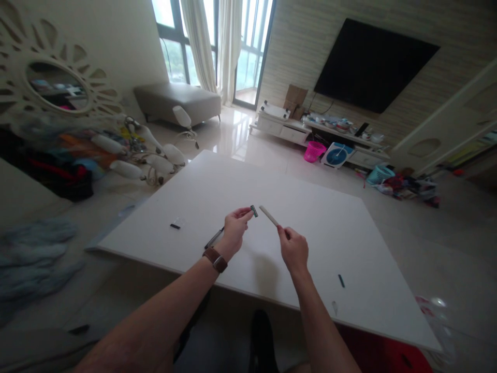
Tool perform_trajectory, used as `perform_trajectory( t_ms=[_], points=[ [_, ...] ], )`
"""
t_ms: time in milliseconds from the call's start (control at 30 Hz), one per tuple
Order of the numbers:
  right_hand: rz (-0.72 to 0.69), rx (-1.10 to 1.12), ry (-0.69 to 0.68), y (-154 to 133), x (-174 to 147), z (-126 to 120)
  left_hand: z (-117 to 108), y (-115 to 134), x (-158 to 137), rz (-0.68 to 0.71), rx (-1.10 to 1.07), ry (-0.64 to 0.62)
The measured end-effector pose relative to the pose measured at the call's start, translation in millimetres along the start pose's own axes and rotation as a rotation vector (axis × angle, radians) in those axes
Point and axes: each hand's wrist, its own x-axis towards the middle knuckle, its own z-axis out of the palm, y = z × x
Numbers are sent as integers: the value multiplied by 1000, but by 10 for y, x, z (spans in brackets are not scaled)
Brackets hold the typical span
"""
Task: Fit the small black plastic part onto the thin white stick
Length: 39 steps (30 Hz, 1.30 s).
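Note:
My left hand (pixel 235 228), with a brown-strapped watch (pixel 215 259) at the wrist, pinches a small dark bar-shaped piece (pixel 253 211) that looks like a razor head. A thin dark rod (pixel 213 238) shows beside that hand; whether it joins the piece or lies on the table, I cannot tell. In my right hand (pixel 294 248) is a flat pale stick (pixel 268 215), gripped at its near end. Its far tip points at the dark piece, with a small gap between them. Both hands are above the white table (pixel 303 202).
A small black piece (pixel 175 226) lies at the table's left beside clear plastic. On the right lie a dark green strip (pixel 341 281) and a clear scrap (pixel 334 307). Beyond the left edge stands a chandelier (pixel 159 163); a pink basket (pixel 314 151) is by the TV cabinet.

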Motion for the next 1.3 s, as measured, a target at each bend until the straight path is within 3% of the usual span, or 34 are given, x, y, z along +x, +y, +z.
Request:
perform_trajectory(
  t_ms=[200,367,533,667,1067,1300],
  points=[
    [-97,19,-44,-15,-9,16,6,9,-12,8,7,-22],
    [-35,34,29,-10,1,-2,-3,5,-3,3,34,1],
    [-101,45,-50,-21,-9,-2,-4,6,6,25,39,-12],
    [-40,38,1,-10,5,-11,-1,11,2,21,57,3],
    [-51,59,-27,-32,-16,-32,-4,30,37,72,73,13],
    [-49,38,-53,-35,-27,-16,36,-58,-47,61,132,-46]
  ],
)
